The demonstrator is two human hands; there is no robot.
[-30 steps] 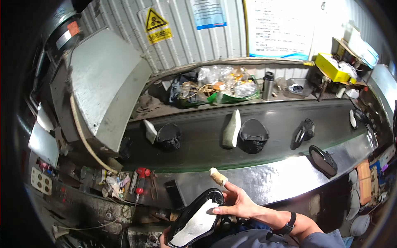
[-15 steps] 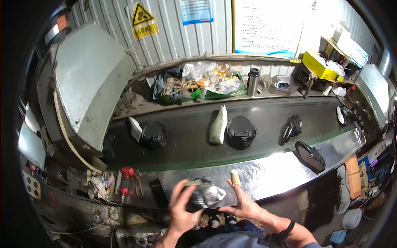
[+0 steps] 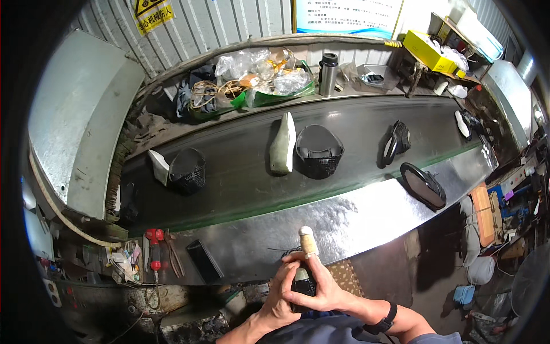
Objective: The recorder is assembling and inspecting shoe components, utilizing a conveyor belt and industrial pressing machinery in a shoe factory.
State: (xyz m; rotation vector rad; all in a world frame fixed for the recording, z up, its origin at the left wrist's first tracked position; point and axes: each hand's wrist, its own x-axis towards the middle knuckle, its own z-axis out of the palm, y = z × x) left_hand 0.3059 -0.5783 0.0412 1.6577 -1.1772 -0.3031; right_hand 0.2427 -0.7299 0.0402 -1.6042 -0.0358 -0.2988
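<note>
Close to my body, at the metal ledge's front edge, my left hand [image 3: 282, 292] and my right hand [image 3: 321, 286] are closed together round a dark woven shoe piece [image 3: 302, 277] with a pale green patch on top. Fingers cover most of it. A tan, pale-tipped piece [image 3: 307, 241] sticks up at my right index finger; whether it is a finger wrap or a separate thing I cannot tell. Beyond, on the dark belt [image 3: 240, 166], a pale shoe last [image 3: 282, 149] lies beside a black woven shoe upper [image 3: 319, 153]. A similar pale piece [image 3: 159, 166] and black upper [image 3: 188, 171] lie farther left.
Left on the ledge are a black flat rectangular thing [image 3: 203, 261], a red tool [image 3: 154, 246] and pliers [image 3: 175, 255]. A black shoe [image 3: 423, 186] lies at right. Behind the belt stand a steel flask [image 3: 328, 74], plastic bags [image 3: 246, 66] and a yellow box [image 3: 427, 51].
My hands have come together round the shoe piece, which was more exposed between them before. The view has shifted, so the belt and ledge sit higher and farther left in the picture.
</note>
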